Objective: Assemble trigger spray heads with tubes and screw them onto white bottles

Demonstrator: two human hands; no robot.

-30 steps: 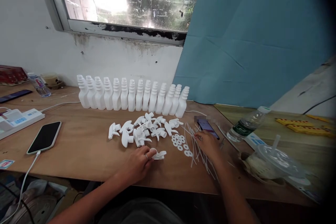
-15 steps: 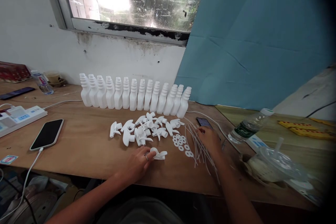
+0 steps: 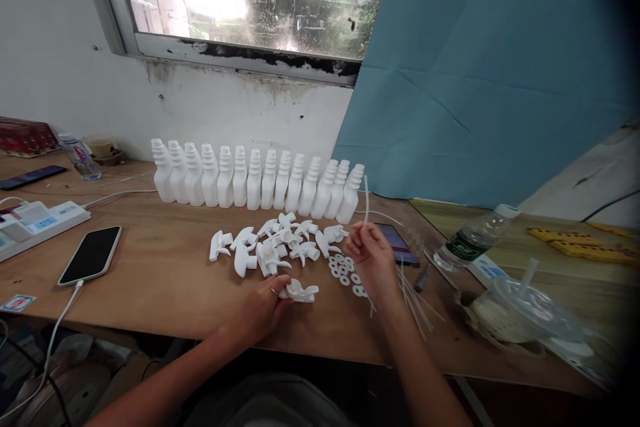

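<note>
My left hand [image 3: 263, 307] is closed on a white trigger spray head [image 3: 301, 292] near the table's front edge. My right hand [image 3: 373, 253] pinches a thin translucent dip tube [image 3: 367, 193], which sticks up above the fingers. More dip tubes [image 3: 415, 300] lie to the right of that wrist, partly hidden by the arm. White ring washers [image 3: 345, 280] rest between the two hands, some behind the right hand. Beyond my left hand is a loose pile of trigger spray heads [image 3: 273, 257]. Several white bottles [image 3: 254, 187] stand upright in a row at the back, without caps.
A phone [image 3: 397, 243] lies beyond the right hand, beside a green-labelled water bottle [image 3: 470, 240]. A lidded drink cup [image 3: 520, 320] sits at right. At left are a charging phone [image 3: 91, 255], a power strip [image 3: 50, 227] and another water bottle [image 3: 81, 159].
My right hand has moved left and lifted a dip tube away from the others, uncovering more of the phone. The left hand keeps its spray head, shifted slightly.
</note>
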